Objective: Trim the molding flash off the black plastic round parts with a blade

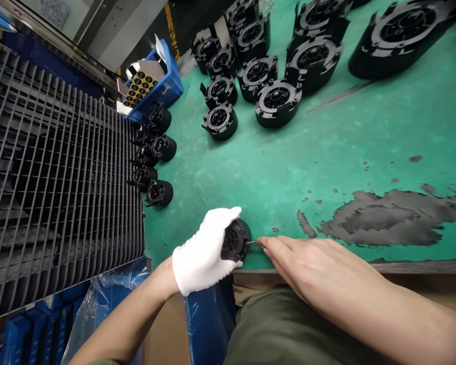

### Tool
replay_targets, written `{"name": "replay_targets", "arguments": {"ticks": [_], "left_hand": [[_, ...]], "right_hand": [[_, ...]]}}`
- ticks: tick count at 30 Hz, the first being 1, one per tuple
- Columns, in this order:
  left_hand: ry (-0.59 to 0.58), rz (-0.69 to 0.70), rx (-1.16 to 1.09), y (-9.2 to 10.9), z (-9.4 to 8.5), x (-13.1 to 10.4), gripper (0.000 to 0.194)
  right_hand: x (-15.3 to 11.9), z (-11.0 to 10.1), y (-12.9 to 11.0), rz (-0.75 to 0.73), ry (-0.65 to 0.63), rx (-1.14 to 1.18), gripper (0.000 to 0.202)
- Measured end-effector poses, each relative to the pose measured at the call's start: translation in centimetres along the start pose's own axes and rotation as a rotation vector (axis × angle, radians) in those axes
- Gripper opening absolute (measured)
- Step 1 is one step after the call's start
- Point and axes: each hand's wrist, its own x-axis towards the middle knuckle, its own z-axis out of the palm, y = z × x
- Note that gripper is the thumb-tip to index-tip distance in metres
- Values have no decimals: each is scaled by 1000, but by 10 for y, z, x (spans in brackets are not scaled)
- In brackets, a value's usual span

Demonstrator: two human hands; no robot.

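Observation:
My left hand (203, 253), in a white glove, is wrapped round a round black plastic housing (235, 241) near the front edge of the green table. The housing's open, ribbed face points toward me. My bare right hand (292, 256) comes in from the right, with thumb and fingers pinched on a thin metal blade (254, 243). The blade's tip touches or lies very near the right rim of the housing. Its handle end is hidden by my fingers.
Rows of similar black housings (277, 104) stand at the back of the green table (251, 172). A smaller group (159, 192) stands along its left edge, by a blue bin (171, 76) holding sticker sheets (140, 86). A dark grid rack (61, 177) rises at the left.

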Motion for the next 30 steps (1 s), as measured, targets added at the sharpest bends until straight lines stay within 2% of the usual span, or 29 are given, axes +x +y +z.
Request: {"name": "replay_targets", "arguments": {"ticks": [4,9,13,17,20,25,28,30], "left_hand": [[21,2,-5,1,1,1,125],[70,18,13,2,7,1,124],[74,11,21,2,8,2,122],[70,15,36,1,8,2,124],[78,45,39,0,8,3,123],[110,64,35,-1,8,3,121],[149,86,36,-2,10,3,119],[246,117,60,-3,16,8,115]], "right_hand": [[10,-12,-6,7,-141,-67,35],[27,-30,-15,54,-319,-101,34],[37,-41,-20,116,-437,-33,31],[41,-44,-16,201,-502,79,28],[40,-45,-5,224,-474,271,29],[36,-54,16,287,-422,770,58],[26,-54,22,340,-324,824,66],[19,-49,22,335,-208,809,65]]}}
